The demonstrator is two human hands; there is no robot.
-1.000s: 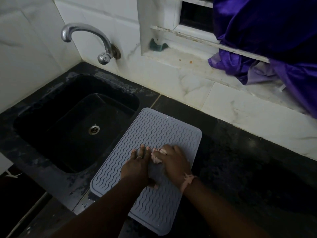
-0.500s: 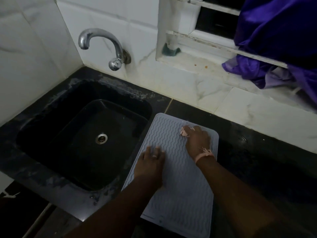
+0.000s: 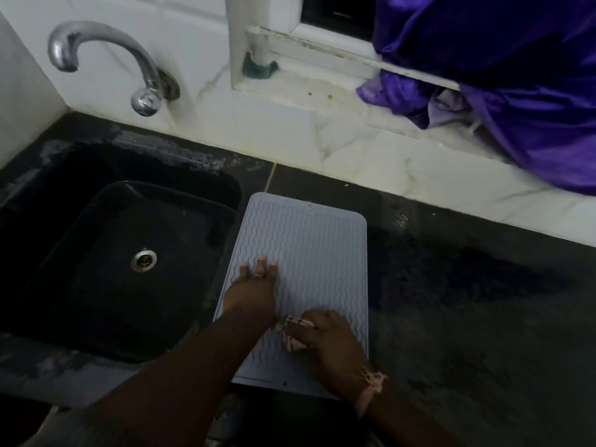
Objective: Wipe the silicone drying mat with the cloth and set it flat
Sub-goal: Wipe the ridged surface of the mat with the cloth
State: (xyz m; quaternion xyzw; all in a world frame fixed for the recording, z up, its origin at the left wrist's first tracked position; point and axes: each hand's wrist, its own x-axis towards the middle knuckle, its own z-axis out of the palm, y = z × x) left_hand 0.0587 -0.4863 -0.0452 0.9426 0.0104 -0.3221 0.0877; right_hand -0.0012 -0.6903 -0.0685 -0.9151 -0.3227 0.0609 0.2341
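Mostly cloth (image 3: 293, 339) under right hand (image 3: 329, 343)

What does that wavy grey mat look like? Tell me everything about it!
The mat is a pale grey rectangle with rounded corners, covered in wavy ridges, and looks like soft silicone. It lies flat on the dark counter, right beside the black sink. The left hand presses flat on its left side. The right hand holds a small pinkish cloth against its near part.

I count one mat (image 3: 317, 253), one cloth (image 3: 292, 338) and two hands: left (image 3: 254, 285), right (image 3: 329, 346). One sink (image 3: 48, 195) at nine o'clock, one tap (image 3: 106, 56) at eleven, one purple fabric (image 3: 516, 75) at one.
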